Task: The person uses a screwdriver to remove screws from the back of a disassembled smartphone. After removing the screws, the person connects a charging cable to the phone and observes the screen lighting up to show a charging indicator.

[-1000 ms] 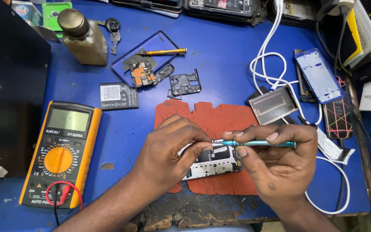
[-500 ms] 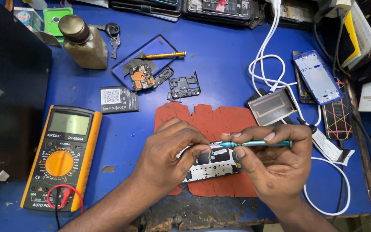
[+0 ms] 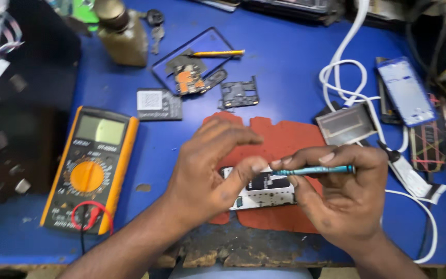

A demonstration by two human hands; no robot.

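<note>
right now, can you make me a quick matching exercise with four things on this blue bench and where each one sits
Things:
1. teal slim screwdriver
2. yellow-cased multimeter
3. brown capped bottle
4. white coiled cable

Places:
A. far left corner of the bench, beside a set of keys
B. right of the red mat, looping past a blue phone frame
C. held level in the right hand, tip at the left hand's thumb, over a phone circuit board
D. near left of the bench, with red and black leads at its base

Pairs: 1-C, 2-D, 3-A, 4-B
</note>
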